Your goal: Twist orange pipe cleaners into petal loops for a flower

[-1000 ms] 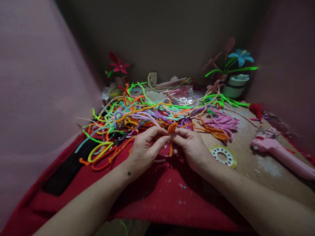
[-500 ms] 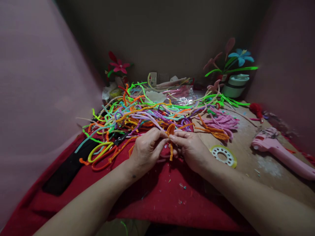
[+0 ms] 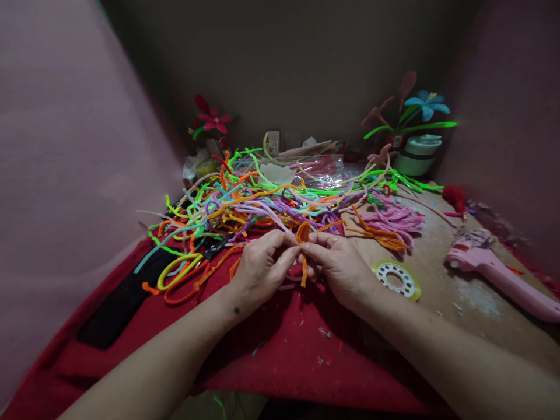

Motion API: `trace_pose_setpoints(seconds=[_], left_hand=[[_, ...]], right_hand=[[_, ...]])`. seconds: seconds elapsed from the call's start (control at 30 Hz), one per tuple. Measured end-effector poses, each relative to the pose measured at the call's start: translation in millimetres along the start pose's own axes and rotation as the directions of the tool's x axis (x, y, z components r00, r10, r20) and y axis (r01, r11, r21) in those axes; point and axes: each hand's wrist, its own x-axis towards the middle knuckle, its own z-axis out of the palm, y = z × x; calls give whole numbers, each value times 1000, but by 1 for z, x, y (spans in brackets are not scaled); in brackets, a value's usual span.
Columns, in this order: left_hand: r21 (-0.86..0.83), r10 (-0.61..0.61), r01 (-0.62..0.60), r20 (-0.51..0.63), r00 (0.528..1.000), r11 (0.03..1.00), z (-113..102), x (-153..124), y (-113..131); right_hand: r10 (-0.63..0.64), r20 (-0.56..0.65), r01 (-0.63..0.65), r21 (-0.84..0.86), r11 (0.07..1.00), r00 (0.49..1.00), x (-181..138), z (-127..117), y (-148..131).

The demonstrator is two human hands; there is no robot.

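One small, fuzzy orange pipe-cleaner piece (image 3: 303, 232) takes centre stage, held up above the red cloth (image 3: 280, 361), right between the fingertips of both hands. Look at that shape: a rounded, petal-like loop up top, darker in the middle, and a narrow, slightly crooked strand dangling below the fingers. The bare left hand (image 3: 265, 262) pinches it between thumb and forefinger; the bare right hand (image 3: 341, 262) pinches it from the opposite side, lower fingers curled under. Just behind, what a tangle: a heap of fuzzy multicoloured pipe cleaners (image 3: 262, 204) in green, orange, purple and pale blue! Off left, scissors with yellow and red looped handles (image 3: 210, 251) lie near a long, flat black object (image 3: 107, 318). Over right, a white ring with round holes and a yellow rim (image 3: 406, 282), then a pink plastic gun-shaped tool (image 3: 503, 274), and at the back a blue fuzzy flower (image 3: 427, 108).
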Motion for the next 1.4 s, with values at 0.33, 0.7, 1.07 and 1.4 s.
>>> trace_pose_setpoints(seconds=[0.33, 0.7, 1.07, 1.4], left_hand=[[-194, -190, 207, 102, 976, 959, -1, 2, 0], [-364, -311, 330, 111, 944, 871, -4, 5, 7], [-371, -314, 358, 176, 933, 857, -6, 5, 8], [-312, -288, 349, 226, 931, 884, -8, 6, 7]], right_hand=[[5, 7, -5, -17, 1000, 1000, 0, -1, 0], [-13, 5, 14, -33, 999, 1000, 1, -1, 0], [26, 13, -25, -47, 999, 1000, -2, 0, 0], [27, 25, -25, -95, 995, 999, 1, -2, 2]])
